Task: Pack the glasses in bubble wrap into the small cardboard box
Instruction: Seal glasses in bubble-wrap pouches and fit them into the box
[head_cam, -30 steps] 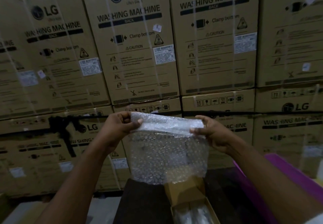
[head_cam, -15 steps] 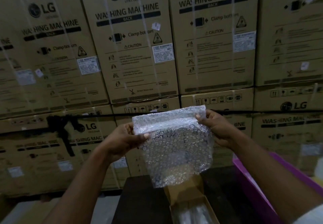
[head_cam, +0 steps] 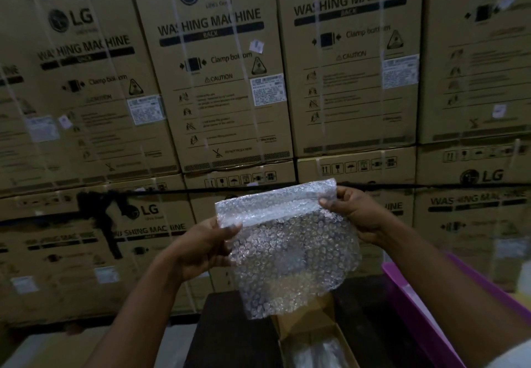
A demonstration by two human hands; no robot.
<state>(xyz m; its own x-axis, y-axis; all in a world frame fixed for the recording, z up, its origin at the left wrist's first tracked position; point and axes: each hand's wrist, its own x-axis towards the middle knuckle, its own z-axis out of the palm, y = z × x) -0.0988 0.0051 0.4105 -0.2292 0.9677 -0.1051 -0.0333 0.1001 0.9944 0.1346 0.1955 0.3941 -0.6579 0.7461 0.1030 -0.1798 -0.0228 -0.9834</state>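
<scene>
A clear bubble wrap pouch [head_cam: 290, 250] hangs in the air in front of me, tilted, its folded top flap up. My left hand [head_cam: 207, 245] pinches its upper left corner. My right hand [head_cam: 355, 214] grips its upper right corner. Whether glasses lie inside the wrap I cannot tell. Below it the small cardboard box [head_cam: 311, 333] stands open on a dark table [head_cam: 230, 339], with something wrapped in clear plastic [head_cam: 319, 353] lying inside it.
A wall of stacked LG washing machine cartons [head_cam: 224, 80] fills the background. A purple bin [head_cam: 416, 296] stands at the right of the table. Pale floor [head_cam: 40, 347] shows at the lower left.
The pouch has tilted: my right hand rose with its corner while my left hand dropped lower on the left edge. The view drifted slightly.
</scene>
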